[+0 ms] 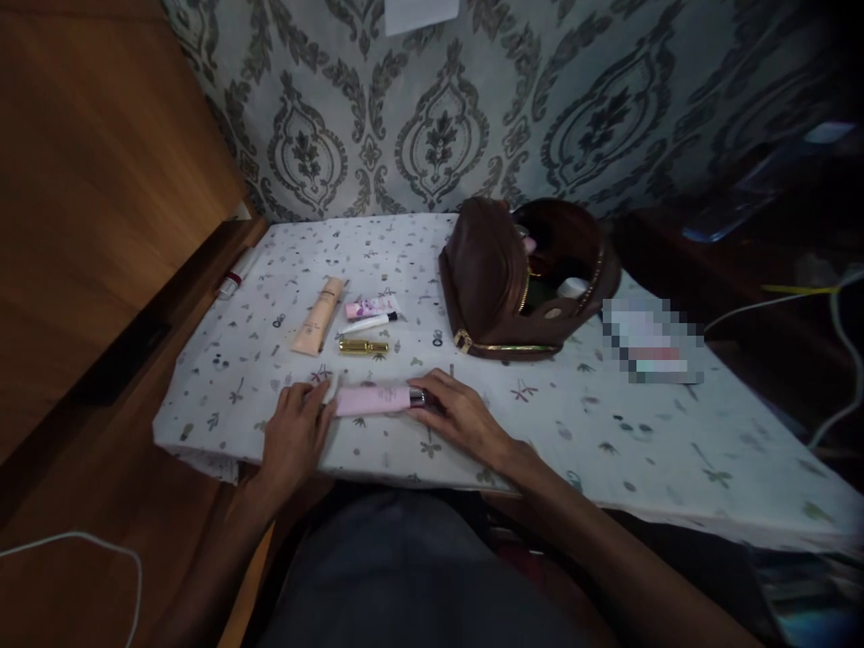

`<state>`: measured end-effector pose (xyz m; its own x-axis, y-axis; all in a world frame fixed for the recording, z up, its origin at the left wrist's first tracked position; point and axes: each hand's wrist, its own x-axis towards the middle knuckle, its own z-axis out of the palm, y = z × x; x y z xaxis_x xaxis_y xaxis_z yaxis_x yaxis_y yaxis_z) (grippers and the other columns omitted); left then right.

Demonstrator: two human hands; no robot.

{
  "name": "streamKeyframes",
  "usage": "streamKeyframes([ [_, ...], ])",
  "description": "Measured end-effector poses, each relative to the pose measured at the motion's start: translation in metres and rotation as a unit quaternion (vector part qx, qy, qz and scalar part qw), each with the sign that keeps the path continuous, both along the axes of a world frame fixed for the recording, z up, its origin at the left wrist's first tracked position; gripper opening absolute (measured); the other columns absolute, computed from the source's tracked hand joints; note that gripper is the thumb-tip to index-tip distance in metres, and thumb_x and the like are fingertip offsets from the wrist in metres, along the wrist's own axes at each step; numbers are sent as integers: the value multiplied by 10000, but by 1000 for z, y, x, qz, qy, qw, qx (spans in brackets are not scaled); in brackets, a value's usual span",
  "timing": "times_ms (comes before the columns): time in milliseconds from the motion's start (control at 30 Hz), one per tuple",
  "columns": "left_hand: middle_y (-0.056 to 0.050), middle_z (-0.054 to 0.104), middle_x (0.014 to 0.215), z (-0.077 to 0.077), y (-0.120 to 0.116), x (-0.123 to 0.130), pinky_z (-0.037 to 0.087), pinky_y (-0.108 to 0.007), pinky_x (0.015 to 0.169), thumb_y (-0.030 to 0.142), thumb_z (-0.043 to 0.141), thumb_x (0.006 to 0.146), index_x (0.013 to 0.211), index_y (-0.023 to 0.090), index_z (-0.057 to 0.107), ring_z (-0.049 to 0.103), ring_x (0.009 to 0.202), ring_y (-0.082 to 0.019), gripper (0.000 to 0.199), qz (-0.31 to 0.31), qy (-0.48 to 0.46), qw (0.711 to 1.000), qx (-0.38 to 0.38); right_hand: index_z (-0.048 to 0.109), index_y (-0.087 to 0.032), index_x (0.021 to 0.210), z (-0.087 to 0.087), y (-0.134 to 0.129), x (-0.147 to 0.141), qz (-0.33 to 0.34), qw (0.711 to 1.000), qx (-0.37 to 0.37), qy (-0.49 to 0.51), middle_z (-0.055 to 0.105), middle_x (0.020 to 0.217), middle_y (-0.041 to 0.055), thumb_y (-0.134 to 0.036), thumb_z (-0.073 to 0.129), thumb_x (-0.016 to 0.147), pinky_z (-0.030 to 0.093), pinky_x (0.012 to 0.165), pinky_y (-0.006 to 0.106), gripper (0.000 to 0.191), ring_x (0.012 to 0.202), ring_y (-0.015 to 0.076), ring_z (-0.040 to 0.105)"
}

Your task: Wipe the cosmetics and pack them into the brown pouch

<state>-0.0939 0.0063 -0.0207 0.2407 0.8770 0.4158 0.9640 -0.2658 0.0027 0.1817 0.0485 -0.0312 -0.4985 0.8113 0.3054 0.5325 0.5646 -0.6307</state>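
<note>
A pale pink cosmetic tube [373, 400] with a silvery cap lies sideways at the table's near side, between my hands. At its flat left end, my left hand [295, 430] pinches the tube with fingers and thumb. My right hand [465, 416] has its fingers closed around the cap end. Just beyond are a peach squeeze tube [319, 317], a small pink-and-white tube [371, 308], a slim white tube with a black cap [366, 324] and a gold lipstick-like case [363, 346].
An unzipped brown cosmetic bag [490, 270] with items inside stands at the back right. Right of it lies a pixelated object [652, 342]. A wooden cabinet [101, 135] borders the left, and a patterned cloth [526, 432] covers the table. A white cable [841, 360] hangs at right.
</note>
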Motion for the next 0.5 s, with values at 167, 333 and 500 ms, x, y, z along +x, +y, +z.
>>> streamKeyframes([
  [167,-68,598,932,6,2,-10,519,-306,690,327,399,1003,1184,170,617,612,824,-204,323,14,-78,996,-32,639,-189,1098,5,-1,0,17,999,-20,28,642,919,57,-343,614,928,527,690,310,230,775,179,618],
  [333,-75,593,932,32,6,24,498,-320,751,305,409,1000,1199,149,604,594,841,-206,319,-54,-119,991,10,646,-196,1078,13,-8,-8,6,994,-36,105,676,906,46,-358,651,901,539,663,301,240,738,168,639],
  [500,-91,644,943,43,11,65,443,-376,791,318,462,979,1029,161,642,559,887,-248,244,-159,-60,985,11,653,-208,1094,27,-17,-14,24,989,37,138,697,978,69,-337,623,924,559,772,318,215,868,187,671],
])
